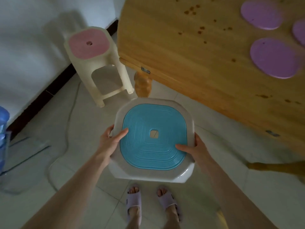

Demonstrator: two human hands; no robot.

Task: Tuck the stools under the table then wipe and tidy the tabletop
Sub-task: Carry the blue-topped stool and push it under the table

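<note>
A white plastic stool with a blue ribbed seat (153, 139) is in front of me, just short of the wooden table's corner leg (142, 85). My left hand (109, 142) grips its left rim, thumb on the blue pad. My right hand (196, 148) grips its right rim the same way. A cream stool with a pink seat (90, 42) stands farther off to the left, beside the table's end and near the wall. The wooden tabletop (198, 55) fills the upper right and carries brown stains (192, 11) and three purple round mats (274, 57).
A white wall with a dark skirting board (41, 98) runs along the left. A cable (69, 123) snakes over the tiled floor. A blue water bottle (3, 129) sits at the far left edge. My feet in purple slippers (134, 200) stand below the stool.
</note>
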